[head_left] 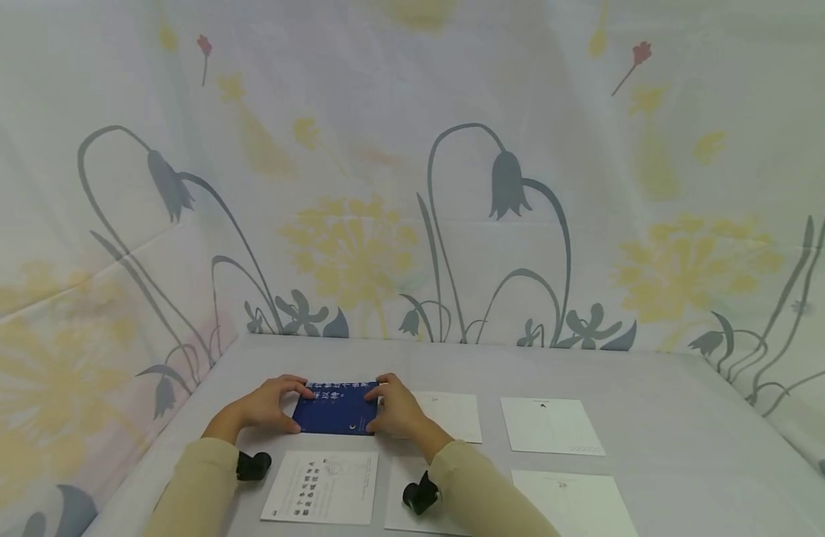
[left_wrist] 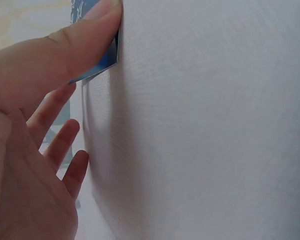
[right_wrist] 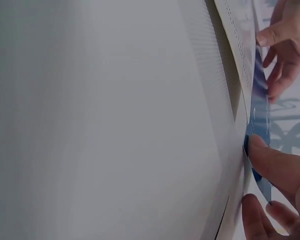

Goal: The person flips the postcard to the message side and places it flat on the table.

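Observation:
A blue postcard [head_left: 335, 414] with white lettering and a small moon mark lies between both hands at the left middle of the table. My left hand [head_left: 268, 405] holds its left side, thumb at the near corner and a finger near the far one. In the left wrist view the thumb presses on the postcard [left_wrist: 108, 59], and the other fingers are spread below. My right hand [head_left: 400, 410] grips the right side, thumb towards the near corner. It partly covers a white card [head_left: 453, 418] beside the blue one. The postcard's underside is hidden in the head view.
A white card with dark characters [head_left: 321, 488] lies in front of the blue one. Other white cards are a far right one [head_left: 550, 425], a near right one [head_left: 573, 503] and one partly under the right forearm [head_left: 402, 492]. A flowered cloth [head_left: 386, 186] hangs behind the table.

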Motion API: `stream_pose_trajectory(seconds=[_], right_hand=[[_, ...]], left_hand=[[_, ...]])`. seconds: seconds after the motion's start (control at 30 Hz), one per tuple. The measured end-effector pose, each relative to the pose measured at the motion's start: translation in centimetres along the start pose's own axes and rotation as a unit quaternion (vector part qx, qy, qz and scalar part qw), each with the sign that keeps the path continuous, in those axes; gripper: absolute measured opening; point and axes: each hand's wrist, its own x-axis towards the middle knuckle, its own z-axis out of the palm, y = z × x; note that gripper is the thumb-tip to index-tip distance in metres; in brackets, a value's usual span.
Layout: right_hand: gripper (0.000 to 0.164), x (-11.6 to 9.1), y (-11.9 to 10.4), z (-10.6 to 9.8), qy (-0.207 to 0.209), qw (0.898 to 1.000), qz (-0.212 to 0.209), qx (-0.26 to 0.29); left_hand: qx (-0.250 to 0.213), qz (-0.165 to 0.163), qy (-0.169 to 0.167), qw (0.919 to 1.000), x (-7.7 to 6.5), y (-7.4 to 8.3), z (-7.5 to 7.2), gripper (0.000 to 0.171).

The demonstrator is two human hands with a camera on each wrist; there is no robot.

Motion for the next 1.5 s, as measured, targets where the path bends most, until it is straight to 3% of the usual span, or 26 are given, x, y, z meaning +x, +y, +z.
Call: stream_pose_trajectory(seconds=[0.27,0.57,0.8,1.07,1.33,1.5], right_hand=[[0.046,0.1,0.2,0.0,0.013,0.998,-0.001,0.064],[0.046,-0.1,0.1,-0.6,0.021,0.989,0.023,0.142],[0.041,-0.7,0.3,-1.1,0.056,0.984,-0.03,0.166],[0.049,-0.2,0.2,-0.8,0.065,0.971,0.014,0.231],[0.015,-0.1,0.1,-1.1,0.058,0.962,0.004,0.268],[0.007,-0.1,0.2,-1.1,0.074,0.958,0.003,0.277]], left_hand=[[-0.089,-0.013,0.041,0.9951,-0.2,0.3,0.3,0.046],[-0.12,-0.006,0.055,0.9913,-0.7,0.5,0.0,0.044],[-0.187,-0.023,0.096,0.9774,-1.3,1.0,-0.2,0.048],[-0.212,-0.054,0.14,0.9657,-1.1,1.2,-0.4,0.044],[-0.235,-0.061,0.155,0.9575,-1.1,1.1,-0.4,0.037],[-0.252,-0.084,0.155,0.9514,-1.1,1.1,-0.4,0.038]])
